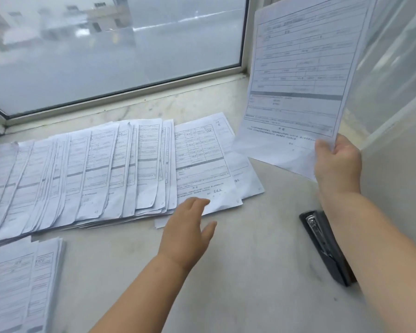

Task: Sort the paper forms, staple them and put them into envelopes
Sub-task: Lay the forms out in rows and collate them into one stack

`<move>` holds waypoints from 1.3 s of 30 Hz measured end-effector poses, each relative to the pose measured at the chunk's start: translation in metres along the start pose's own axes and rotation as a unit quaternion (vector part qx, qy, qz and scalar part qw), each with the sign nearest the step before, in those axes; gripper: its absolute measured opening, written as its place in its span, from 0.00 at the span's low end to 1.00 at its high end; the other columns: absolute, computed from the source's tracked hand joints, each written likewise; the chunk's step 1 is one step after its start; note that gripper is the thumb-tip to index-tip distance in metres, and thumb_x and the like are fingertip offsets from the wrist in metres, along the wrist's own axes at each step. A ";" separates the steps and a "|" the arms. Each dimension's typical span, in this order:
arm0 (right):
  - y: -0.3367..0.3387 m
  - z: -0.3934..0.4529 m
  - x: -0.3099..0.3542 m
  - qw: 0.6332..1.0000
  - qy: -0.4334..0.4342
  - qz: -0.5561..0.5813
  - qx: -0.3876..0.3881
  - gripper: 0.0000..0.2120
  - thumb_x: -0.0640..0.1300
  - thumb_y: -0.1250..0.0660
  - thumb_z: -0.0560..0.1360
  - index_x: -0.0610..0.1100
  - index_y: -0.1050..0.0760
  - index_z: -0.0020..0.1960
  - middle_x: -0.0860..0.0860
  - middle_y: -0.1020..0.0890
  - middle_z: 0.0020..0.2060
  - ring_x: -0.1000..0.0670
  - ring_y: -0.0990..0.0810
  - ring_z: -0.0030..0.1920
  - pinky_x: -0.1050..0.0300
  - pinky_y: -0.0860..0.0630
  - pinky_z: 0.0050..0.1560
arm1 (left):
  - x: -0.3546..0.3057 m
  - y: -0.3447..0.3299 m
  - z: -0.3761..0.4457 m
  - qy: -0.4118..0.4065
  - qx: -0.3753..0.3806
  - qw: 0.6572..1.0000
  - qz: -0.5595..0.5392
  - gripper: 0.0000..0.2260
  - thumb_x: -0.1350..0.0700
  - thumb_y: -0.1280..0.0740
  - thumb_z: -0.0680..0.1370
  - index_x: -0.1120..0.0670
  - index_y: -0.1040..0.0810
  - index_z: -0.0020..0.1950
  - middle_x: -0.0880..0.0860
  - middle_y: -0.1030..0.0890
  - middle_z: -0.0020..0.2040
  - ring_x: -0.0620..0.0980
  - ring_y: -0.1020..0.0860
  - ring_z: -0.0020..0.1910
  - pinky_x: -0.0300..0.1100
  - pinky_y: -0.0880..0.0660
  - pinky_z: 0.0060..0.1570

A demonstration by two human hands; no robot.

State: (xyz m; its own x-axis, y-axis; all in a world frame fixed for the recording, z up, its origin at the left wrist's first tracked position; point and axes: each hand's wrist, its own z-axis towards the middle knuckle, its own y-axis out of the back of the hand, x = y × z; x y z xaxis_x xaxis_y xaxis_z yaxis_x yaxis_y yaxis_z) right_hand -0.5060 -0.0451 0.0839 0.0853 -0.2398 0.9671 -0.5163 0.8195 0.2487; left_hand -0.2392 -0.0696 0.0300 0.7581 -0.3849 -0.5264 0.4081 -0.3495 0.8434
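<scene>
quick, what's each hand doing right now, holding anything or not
Left hand: open, fingers straight, reaching to the near edge of the fanned paper forms, holding nothing.
Right hand: grip closed on a raised paper form, pinching its bottom corner.

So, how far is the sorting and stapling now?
Done: forms fanned along the sill, a stack nearer. In hand: right hand holds a sheet up; left hand reaches open for the end form. Left: stapler lies unused; no envelopes visible.

Probably an office: printed forms [120, 169] and stapler [327, 246] on a windowsill [262, 260].
</scene>
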 end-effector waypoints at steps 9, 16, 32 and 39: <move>-0.015 0.039 -0.032 0.982 -0.117 0.137 0.063 0.12 0.36 0.39 0.79 0.50 0.20 0.49 0.56 0.14 0.45 0.54 0.15 0.46 0.56 0.19 0.45 | -0.005 -0.049 0.060 0.110 0.054 0.987 0.107 0.38 0.35 0.37 0.74 0.51 0.48 0.77 0.52 0.49 0.78 0.53 0.50 0.76 0.45 0.49 0.73; -0.013 0.046 -0.044 0.926 -0.254 0.263 0.095 0.10 0.36 0.39 0.80 0.47 0.21 0.54 0.49 0.14 0.52 0.49 0.16 0.53 0.48 0.20 0.56 | 0.007 -0.054 0.067 0.059 0.009 0.984 0.168 0.26 0.66 0.27 0.60 0.60 0.23 0.58 0.59 0.23 0.59 0.62 0.22 0.51 0.49 0.24 0.40; -0.022 0.056 -0.049 0.934 -0.232 0.266 0.049 0.11 0.36 0.40 0.81 0.48 0.22 0.49 0.53 0.14 0.41 0.53 0.15 0.45 0.51 0.17 0.49 | 0.038 -0.057 0.050 0.087 -0.108 0.985 -0.103 0.29 0.38 0.48 0.75 0.51 0.25 0.68 0.49 0.26 0.69 0.47 0.30 0.69 0.34 0.38 0.65; -0.029 0.059 -0.051 0.983 -0.087 0.161 -0.009 0.11 0.37 0.37 0.78 0.49 0.21 0.43 0.57 0.15 0.37 0.53 0.16 0.43 0.49 0.18 0.53 | 0.043 -0.059 0.048 0.033 -0.093 0.995 -0.022 0.23 0.39 0.39 0.70 0.46 0.18 0.58 0.50 0.24 0.66 0.49 0.26 0.64 0.41 0.29 0.59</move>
State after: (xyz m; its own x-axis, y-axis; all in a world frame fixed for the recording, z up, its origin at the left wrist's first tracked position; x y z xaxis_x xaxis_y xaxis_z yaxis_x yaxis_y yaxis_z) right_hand -0.5456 -0.0880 0.0243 -0.2268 -0.0505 0.9726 -0.4769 0.8765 -0.0657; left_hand -0.2553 -0.1066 -0.0471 0.7669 -0.3139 -0.5598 0.5236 -0.1983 0.8285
